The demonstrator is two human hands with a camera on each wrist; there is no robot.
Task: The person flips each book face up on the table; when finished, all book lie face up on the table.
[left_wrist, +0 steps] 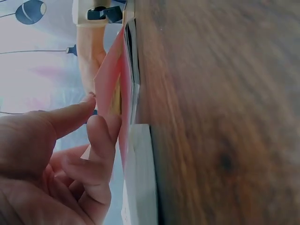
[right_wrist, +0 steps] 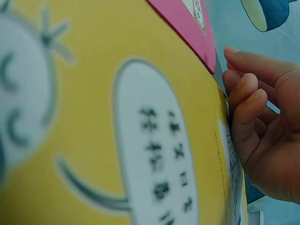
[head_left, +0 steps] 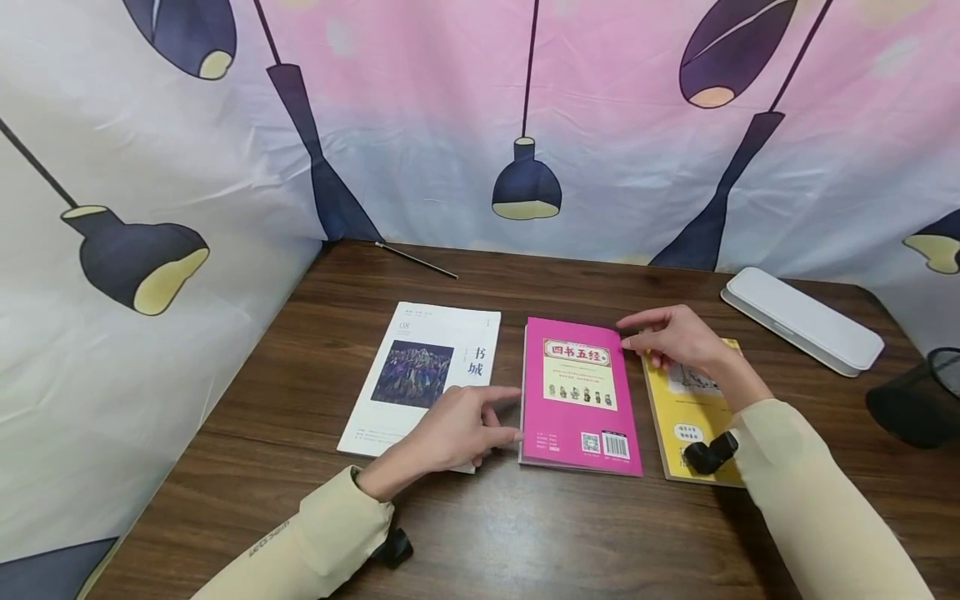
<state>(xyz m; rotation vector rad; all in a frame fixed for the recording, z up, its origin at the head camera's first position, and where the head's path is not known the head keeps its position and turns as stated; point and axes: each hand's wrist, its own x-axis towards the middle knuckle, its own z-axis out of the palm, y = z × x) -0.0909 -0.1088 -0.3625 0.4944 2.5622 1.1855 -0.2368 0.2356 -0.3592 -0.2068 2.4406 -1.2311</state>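
Observation:
A pink book with Chinese lettering lies between my two hands. My left hand is over the right side of a white book, index finger and thumb reaching to the pink book's left edge. In the left wrist view, a pink cover appears slightly raised near the thumb. My right hand is above a yellow book, its fingertips by the pink book's upper right corner. In the right wrist view, the right hand's fingers are bent and stand just off that corner.
A pencil lies at the back left of the wooden table. At the back right are a white case and a black mesh holder. A lamp-patterned cloth hangs behind the table.

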